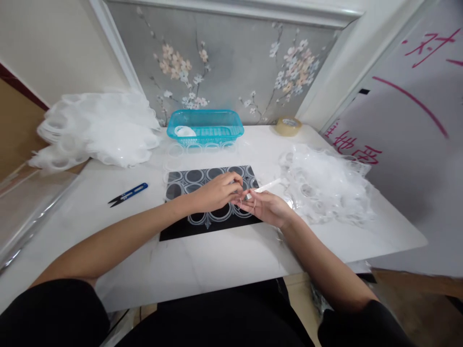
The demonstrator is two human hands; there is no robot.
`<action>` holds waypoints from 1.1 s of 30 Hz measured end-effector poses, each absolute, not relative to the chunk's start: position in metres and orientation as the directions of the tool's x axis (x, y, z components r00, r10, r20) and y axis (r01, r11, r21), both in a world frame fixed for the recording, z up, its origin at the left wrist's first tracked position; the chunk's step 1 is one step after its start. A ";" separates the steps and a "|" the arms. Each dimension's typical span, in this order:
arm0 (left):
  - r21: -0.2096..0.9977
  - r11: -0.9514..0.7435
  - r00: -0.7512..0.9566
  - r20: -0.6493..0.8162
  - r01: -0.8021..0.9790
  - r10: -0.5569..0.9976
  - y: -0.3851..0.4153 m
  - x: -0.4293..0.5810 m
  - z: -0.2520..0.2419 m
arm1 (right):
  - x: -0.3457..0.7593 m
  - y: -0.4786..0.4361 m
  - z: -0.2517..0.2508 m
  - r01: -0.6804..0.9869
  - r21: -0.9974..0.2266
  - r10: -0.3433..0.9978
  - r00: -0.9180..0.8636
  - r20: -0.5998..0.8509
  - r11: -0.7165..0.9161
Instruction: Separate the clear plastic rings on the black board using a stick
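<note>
A black mat lies in the middle of the white table, with a clear plastic sheet of round rings on top of it. My left hand hovers over the sheet with its fingertips pinched together at a ring. My right hand lies palm up beside it, fingers curled round a thin white stick-like tool. The two hands' fingertips meet over the mat's right part.
A blue basket holding a clear ring stands at the back. Heaps of clear plastic sheets lie at the back left and at the right. Blue-handled snips lie left of the mat. A tape roll sits far back.
</note>
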State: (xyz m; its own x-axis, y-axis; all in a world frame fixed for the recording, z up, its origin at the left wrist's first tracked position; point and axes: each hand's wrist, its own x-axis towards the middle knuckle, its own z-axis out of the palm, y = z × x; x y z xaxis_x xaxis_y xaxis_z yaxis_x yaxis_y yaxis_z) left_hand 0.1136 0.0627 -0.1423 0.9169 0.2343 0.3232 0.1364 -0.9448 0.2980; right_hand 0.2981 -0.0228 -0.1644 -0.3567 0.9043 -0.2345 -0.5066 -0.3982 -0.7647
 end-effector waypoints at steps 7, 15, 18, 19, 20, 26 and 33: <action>0.536 -0.790 0.727 0.410 0.296 0.551 0.044 0.097 -0.130 | 0.297 -0.025 -0.160 -0.646 -0.681 0.939 -0.247 -0.240 -0.344; 0.333 -0.843 0.815 0.266 0.423 0.514 -0.006 0.033 -0.163 | 0.310 -0.025 -0.148 -0.703 -0.711 0.972 0.155 -0.178 -0.018; 0.320 -0.864 0.835 0.273 0.389 0.477 -0.017 0.027 -0.174 | 0.303 -0.030 -0.146 -0.619 -0.774 0.988 -0.017 -0.152 -0.130; 0.350 -0.852 0.831 0.266 0.389 0.489 -0.019 0.028 -0.175 | 0.301 -0.032 -0.145 -0.548 -0.810 0.978 -0.116 -0.175 -0.210; 0.396 -0.828 0.818 0.257 0.397 0.515 -0.019 0.031 -0.174 | 0.298 -0.033 -0.143 -0.466 -0.837 0.954 -0.217 -0.207 -0.287; 0.704 -0.621 0.735 0.208 0.346 0.645 -0.011 0.049 -0.160 | 0.273 -0.039 -0.131 -0.277 -0.832 0.686 -0.710 -0.160 -0.481; 0.871 -0.456 0.787 0.148 0.183 0.599 -0.014 0.049 -0.153 | 0.247 -0.037 -0.135 -0.223 -0.803 0.583 -0.792 -0.182 -0.553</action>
